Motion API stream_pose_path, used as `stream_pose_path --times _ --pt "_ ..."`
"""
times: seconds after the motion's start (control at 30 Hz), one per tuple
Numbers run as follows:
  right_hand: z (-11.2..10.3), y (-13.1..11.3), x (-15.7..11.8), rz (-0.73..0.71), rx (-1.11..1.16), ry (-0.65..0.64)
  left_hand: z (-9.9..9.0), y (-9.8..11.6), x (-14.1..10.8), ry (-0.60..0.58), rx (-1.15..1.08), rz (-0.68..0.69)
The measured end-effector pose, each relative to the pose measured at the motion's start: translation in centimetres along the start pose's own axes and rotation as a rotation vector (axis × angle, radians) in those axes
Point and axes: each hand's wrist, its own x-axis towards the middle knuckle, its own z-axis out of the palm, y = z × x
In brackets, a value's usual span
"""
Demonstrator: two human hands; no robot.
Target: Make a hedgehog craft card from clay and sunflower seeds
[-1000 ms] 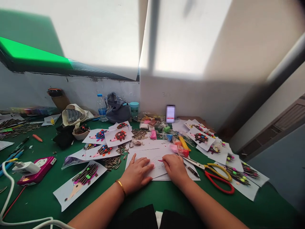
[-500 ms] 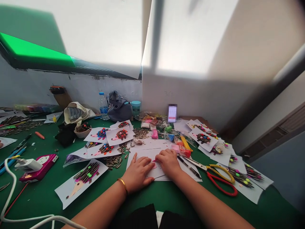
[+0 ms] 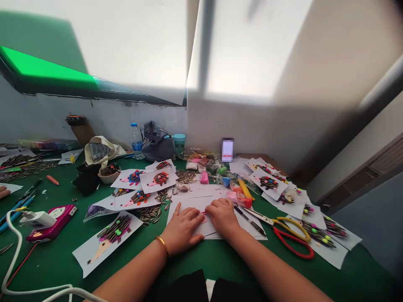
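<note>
My left hand [image 3: 182, 228] lies flat on a sheet of white paper [image 3: 197, 201], fingers stretched out and holding the sheet down. Curled over the same paper, my right hand [image 3: 224, 217] presses its fingertips at a thin piece of pink modelling clay [image 3: 204, 216]; part of that clay is hidden under the fingers. A pink outline shows on the paper between the two hands. Just right of my right hand lies a black pen [image 3: 252, 220]. Beyond it are scissors [image 3: 292, 235] with one yellow and one red handle.
Hedgehog pictures with seed spines, like this card [image 3: 107, 241], lie on both sides. Sunflower seeds [image 3: 151, 214] and bagged clay [image 3: 242, 197] surround the paper. A phone [image 3: 227, 150] leans on the wall. At the left are a purple device [image 3: 52, 224] with a white cable and another person's hand [image 3: 3, 192].
Another person's hand has come further into view at the left edge. My own hands stay almost in place on the paper, with only slight movement of the right fingers.
</note>
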Motion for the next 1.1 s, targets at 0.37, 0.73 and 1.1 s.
stream_pose_path --times 0.37,0.73,1.1 --pt "-0.4 0.1 -1.4 0.085 0.045 0.026 0.2 0.0 0.2 0.009 0.008 -0.004" --pt "0.0 -1.5 -1.5 0.116 0.074 -0.016 0.1 0.1 0.3 0.016 0.028 -0.002" --pt "0.2 -1.7 -1.9 0.135 0.074 -0.006 0.1 0.2 0.3 0.02 0.016 -0.005"
